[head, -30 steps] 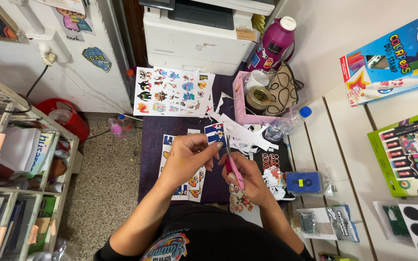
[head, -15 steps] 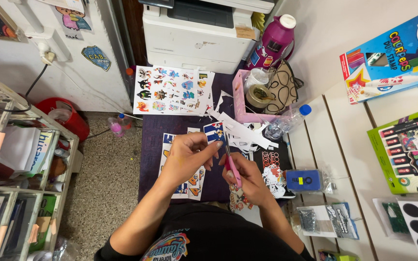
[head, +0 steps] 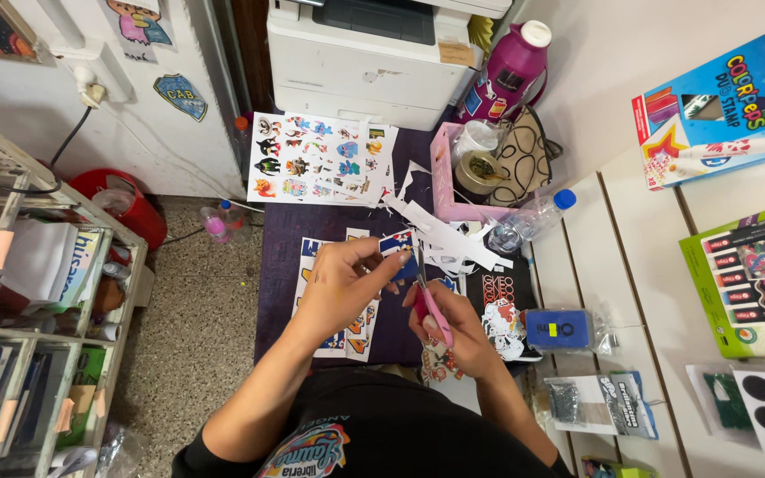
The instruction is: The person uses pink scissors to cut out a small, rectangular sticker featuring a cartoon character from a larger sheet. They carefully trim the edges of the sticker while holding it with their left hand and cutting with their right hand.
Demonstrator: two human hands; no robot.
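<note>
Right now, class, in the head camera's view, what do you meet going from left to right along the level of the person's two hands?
Metal wire shelf rack → speckled floor → left hand holding a small printed paper piece → right hand with pink-handled scissors → blue rectangular box → green box of markers.

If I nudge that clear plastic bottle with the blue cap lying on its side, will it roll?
Probably: the clear plastic bottle lies on its side and looks near empty, so likely light. White paper offcuts touching it may slow it.
</note>
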